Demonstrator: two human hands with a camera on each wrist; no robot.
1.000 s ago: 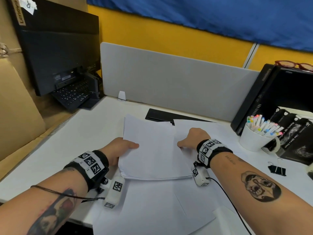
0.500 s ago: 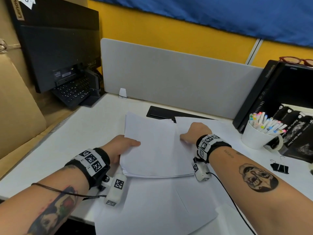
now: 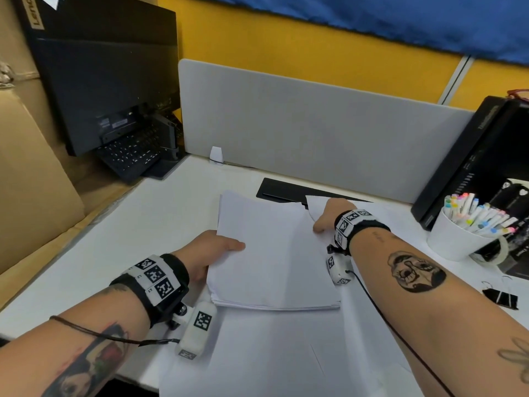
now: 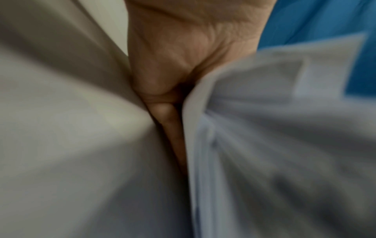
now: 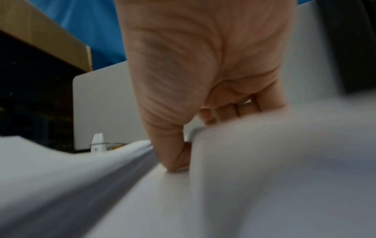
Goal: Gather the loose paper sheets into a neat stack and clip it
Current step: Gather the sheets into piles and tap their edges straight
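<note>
— Hands?
— Left hand [image 3: 210, 255] is gripping the paper stack [image 3: 272, 253] at its left edge, thumb on top, fingers underneath. Right hand [image 3: 329, 214] is curling round a loose sheet [image 3: 315, 206] at the stack's far right corner, thumb beside the stack edge.
— Stack sitting where?
— Mid white desk [image 3: 114, 233], lying over more loose sheets [image 3: 272, 353].
— Clip?
— Black binder clip [image 3: 501, 296] is lying on the desk, well right of the stack, near the marker cup [image 3: 455, 242].

The head view looks down from above onto the white desk [image 3: 160, 207], while both wrist views sit close against the white paper stack [image 3: 274, 253], facing forward.
</note>
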